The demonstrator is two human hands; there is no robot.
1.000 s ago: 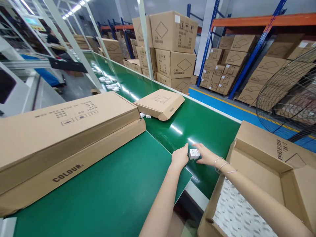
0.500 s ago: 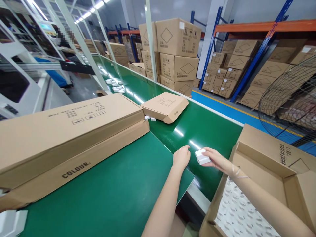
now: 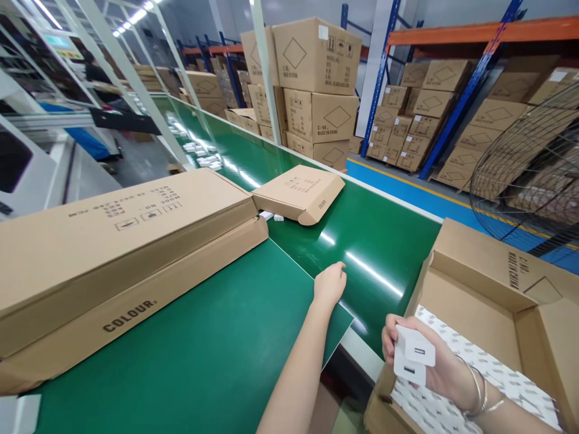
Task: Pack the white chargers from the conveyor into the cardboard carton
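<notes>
In my right hand [image 3: 434, 361] are two white USB power adapters [image 3: 415, 355], held together with their slotted faces toward me. That hand is over the near left side of an open cardboard box [image 3: 470, 289]. Rows of white pieces with small grey marks [image 3: 479, 374] fill the part of the box that shows beneath. My left hand [image 3: 330, 283] is closed, knuckles up, over the edge between the green board [image 3: 217, 325] and the green conveyor belt [image 3: 371, 241]. Its fingers curl out of sight, so I cannot see whether anything is in them.
A long cardboard box [image 3: 136, 223] lies on the board at left, and a smaller carton [image 3: 298, 190] rests on the belt. Several white pieces [image 3: 205, 158] lie farther up the belt. A wire fan [image 3: 529, 163] stands at right; stacked cartons [image 3: 316, 84] rise behind.
My right hand has moved right and toward me, from over the belt to over the open box, turning the adapters' slots to face me. My left hand has barely moved.
</notes>
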